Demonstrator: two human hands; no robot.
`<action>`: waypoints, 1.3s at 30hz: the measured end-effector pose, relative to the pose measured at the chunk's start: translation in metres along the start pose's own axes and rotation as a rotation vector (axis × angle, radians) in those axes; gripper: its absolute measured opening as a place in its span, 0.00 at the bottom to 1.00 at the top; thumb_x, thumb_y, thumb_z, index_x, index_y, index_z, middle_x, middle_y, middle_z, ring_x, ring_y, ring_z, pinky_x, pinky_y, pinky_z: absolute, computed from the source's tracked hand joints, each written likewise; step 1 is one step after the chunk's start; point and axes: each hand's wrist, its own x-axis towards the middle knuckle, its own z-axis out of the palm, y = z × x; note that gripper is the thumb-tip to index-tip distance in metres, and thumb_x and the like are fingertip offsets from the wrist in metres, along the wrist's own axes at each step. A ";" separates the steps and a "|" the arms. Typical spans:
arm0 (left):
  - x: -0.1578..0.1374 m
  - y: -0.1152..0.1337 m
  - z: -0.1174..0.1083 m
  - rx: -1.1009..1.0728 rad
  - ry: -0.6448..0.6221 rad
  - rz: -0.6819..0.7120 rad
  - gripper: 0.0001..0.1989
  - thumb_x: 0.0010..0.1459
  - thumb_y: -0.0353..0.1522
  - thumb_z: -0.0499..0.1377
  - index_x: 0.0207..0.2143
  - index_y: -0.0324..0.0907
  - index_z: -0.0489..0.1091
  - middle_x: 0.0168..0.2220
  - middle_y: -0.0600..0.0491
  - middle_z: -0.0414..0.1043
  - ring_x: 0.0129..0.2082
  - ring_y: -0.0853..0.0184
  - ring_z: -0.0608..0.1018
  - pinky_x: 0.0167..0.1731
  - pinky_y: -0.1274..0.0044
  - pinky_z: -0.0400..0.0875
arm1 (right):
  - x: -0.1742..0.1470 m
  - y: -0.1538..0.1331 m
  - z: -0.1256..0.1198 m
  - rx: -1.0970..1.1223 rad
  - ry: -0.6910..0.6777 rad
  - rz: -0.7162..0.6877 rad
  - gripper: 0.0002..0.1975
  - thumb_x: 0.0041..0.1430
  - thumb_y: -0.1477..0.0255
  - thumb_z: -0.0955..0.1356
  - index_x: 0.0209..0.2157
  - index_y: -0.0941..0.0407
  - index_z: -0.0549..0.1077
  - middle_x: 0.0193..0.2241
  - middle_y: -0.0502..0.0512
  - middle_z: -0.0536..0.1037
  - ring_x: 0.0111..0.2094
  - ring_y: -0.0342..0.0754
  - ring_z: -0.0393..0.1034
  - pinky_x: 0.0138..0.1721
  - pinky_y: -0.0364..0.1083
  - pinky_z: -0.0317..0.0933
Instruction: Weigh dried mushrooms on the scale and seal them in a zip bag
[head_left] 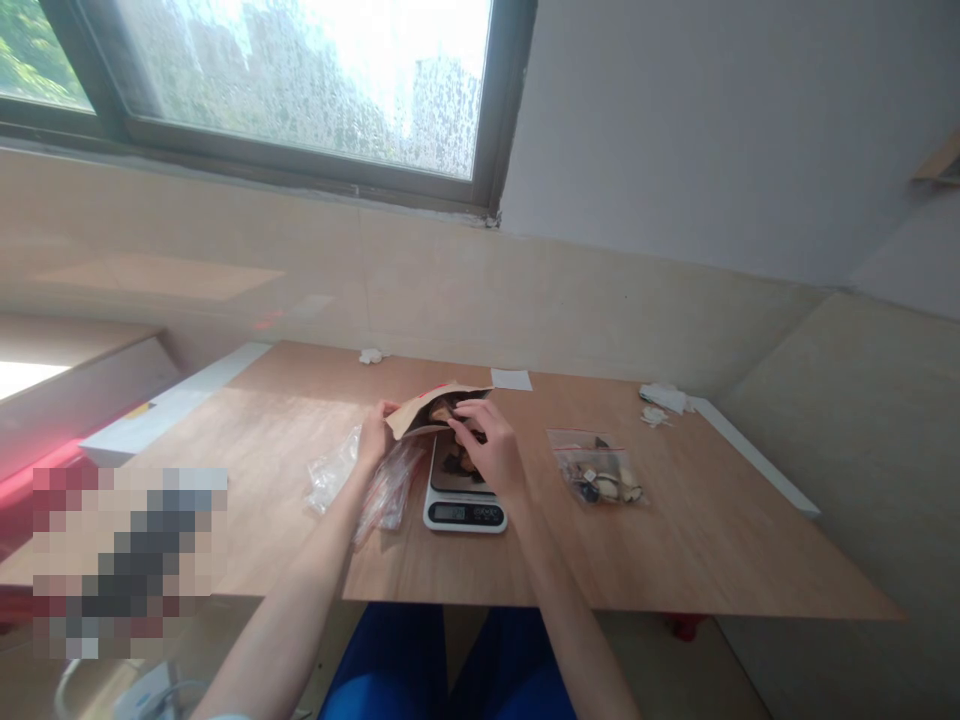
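My left hand (375, 436) grips the left side of a brown paper bag (410, 416), tilted with its mouth toward me. Dark brown dried pieces (441, 411) show inside the opening. My right hand (493, 448) is at the right of the mouth, thumb and fingers curled together; what they hold, if anything, is hard to make out. Below the bag stands a white kitchen scale (431, 516) with a dark display. More dark, curled dried pieces (459, 463) lie on its plate, partly hidden by my right hand.
Clear plastic bags (390, 490) lie left of the scale. At right is a zip bag (600, 475) holding pale and dark pieces. White paper (511, 380) and crumpled tissues (656, 415) lie toward the back of the wooden table (720, 530), beside the tiled wall.
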 end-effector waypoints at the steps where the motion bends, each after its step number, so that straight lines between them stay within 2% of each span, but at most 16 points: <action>1: 0.000 0.000 0.000 0.008 0.000 0.013 0.13 0.43 0.31 0.53 0.36 0.44 0.67 0.38 0.51 0.74 0.41 0.59 0.73 0.40 0.70 0.66 | 0.000 -0.002 -0.003 0.039 0.064 0.024 0.06 0.59 0.69 0.64 0.35 0.55 0.71 0.37 0.56 0.74 0.43 0.46 0.69 0.46 0.46 0.62; 4: 0.001 -0.002 0.000 0.028 0.006 0.047 0.13 0.45 0.32 0.52 0.36 0.43 0.67 0.37 0.50 0.74 0.40 0.59 0.73 0.40 0.70 0.66 | 0.001 -0.003 -0.011 0.155 0.224 0.154 0.07 0.58 0.67 0.64 0.33 0.56 0.69 0.37 0.56 0.74 0.42 0.46 0.68 0.45 0.47 0.63; 7: 0.002 -0.004 0.001 0.041 0.010 0.059 0.13 0.46 0.32 0.52 0.36 0.42 0.68 0.36 0.48 0.74 0.38 0.59 0.74 0.39 0.70 0.66 | -0.001 0.007 -0.017 0.318 0.322 0.324 0.09 0.57 0.65 0.64 0.34 0.57 0.68 0.37 0.57 0.74 0.40 0.45 0.69 0.44 0.47 0.63; 10: 0.003 -0.003 0.002 0.041 0.011 0.052 0.13 0.47 0.33 0.53 0.37 0.41 0.68 0.36 0.48 0.74 0.38 0.60 0.74 0.37 0.72 0.66 | -0.006 0.024 -0.021 0.438 0.376 0.463 0.11 0.55 0.63 0.65 0.33 0.58 0.67 0.35 0.57 0.75 0.38 0.45 0.70 0.43 0.46 0.63; 13: 0.005 -0.002 0.004 0.036 0.005 0.024 0.15 0.48 0.38 0.55 0.38 0.41 0.68 0.36 0.49 0.74 0.36 0.60 0.74 0.35 0.74 0.66 | -0.013 0.045 -0.019 0.547 0.359 0.595 0.13 0.52 0.61 0.67 0.30 0.57 0.64 0.32 0.55 0.76 0.30 0.43 0.71 0.34 0.45 0.66; 15: 0.006 -0.002 0.004 0.042 0.009 -0.007 0.16 0.49 0.42 0.55 0.36 0.41 0.68 0.35 0.48 0.74 0.35 0.60 0.74 0.33 0.74 0.66 | -0.019 0.059 -0.015 0.572 0.304 0.682 0.15 0.50 0.60 0.67 0.30 0.55 0.61 0.30 0.52 0.76 0.23 0.42 0.70 0.26 0.43 0.65; 17: 0.007 -0.002 0.004 0.050 0.024 -0.039 0.18 0.49 0.44 0.54 0.35 0.41 0.68 0.35 0.47 0.74 0.34 0.59 0.74 0.32 0.73 0.65 | -0.025 0.072 -0.012 0.509 0.246 0.721 0.15 0.48 0.62 0.68 0.31 0.55 0.60 0.29 0.51 0.76 0.20 0.42 0.68 0.22 0.42 0.63; 20: 0.007 -0.003 0.005 0.055 0.031 -0.058 0.19 0.49 0.45 0.55 0.35 0.41 0.68 0.34 0.47 0.74 0.34 0.59 0.74 0.32 0.73 0.65 | -0.030 0.090 -0.008 0.275 0.122 0.630 0.11 0.51 0.68 0.66 0.36 0.55 0.62 0.30 0.51 0.77 0.27 0.44 0.71 0.29 0.43 0.64; 22: 0.007 -0.003 0.004 0.049 0.021 -0.056 0.18 0.48 0.45 0.55 0.35 0.41 0.68 0.33 0.48 0.74 0.33 0.60 0.74 0.32 0.74 0.65 | -0.030 0.098 -0.008 0.074 -0.032 0.522 0.08 0.54 0.73 0.64 0.37 0.56 0.67 0.34 0.54 0.77 0.35 0.46 0.72 0.37 0.45 0.64; 25: 0.007 -0.002 0.004 0.037 0.011 -0.054 0.18 0.48 0.45 0.56 0.35 0.41 0.69 0.33 0.49 0.74 0.33 0.61 0.74 0.32 0.74 0.65 | -0.024 0.102 -0.009 -0.166 -0.274 0.425 0.10 0.56 0.76 0.62 0.39 0.58 0.71 0.40 0.58 0.77 0.41 0.46 0.71 0.44 0.45 0.61; 27: 0.006 -0.001 0.003 0.030 0.009 -0.053 0.18 0.48 0.45 0.56 0.36 0.41 0.69 0.34 0.49 0.74 0.34 0.61 0.74 0.32 0.74 0.65 | -0.017 0.102 -0.008 -0.229 -0.369 0.411 0.09 0.56 0.76 0.64 0.39 0.59 0.73 0.41 0.58 0.77 0.43 0.47 0.71 0.45 0.44 0.60; 35: 0.005 0.002 0.002 0.020 0.003 -0.059 0.18 0.49 0.45 0.56 0.37 0.42 0.69 0.36 0.49 0.75 0.35 0.60 0.75 0.33 0.74 0.66 | 0.001 0.098 -0.006 -0.324 -0.588 0.460 0.07 0.51 0.75 0.69 0.35 0.59 0.77 0.36 0.61 0.79 0.37 0.50 0.73 0.38 0.42 0.62; 39: 0.005 0.003 0.002 0.026 0.007 -0.059 0.18 0.49 0.45 0.56 0.37 0.42 0.69 0.36 0.49 0.75 0.35 0.60 0.74 0.33 0.74 0.66 | 0.001 0.099 -0.006 -0.359 -0.611 0.474 0.08 0.53 0.75 0.69 0.36 0.59 0.77 0.36 0.61 0.79 0.37 0.49 0.73 0.38 0.42 0.61</action>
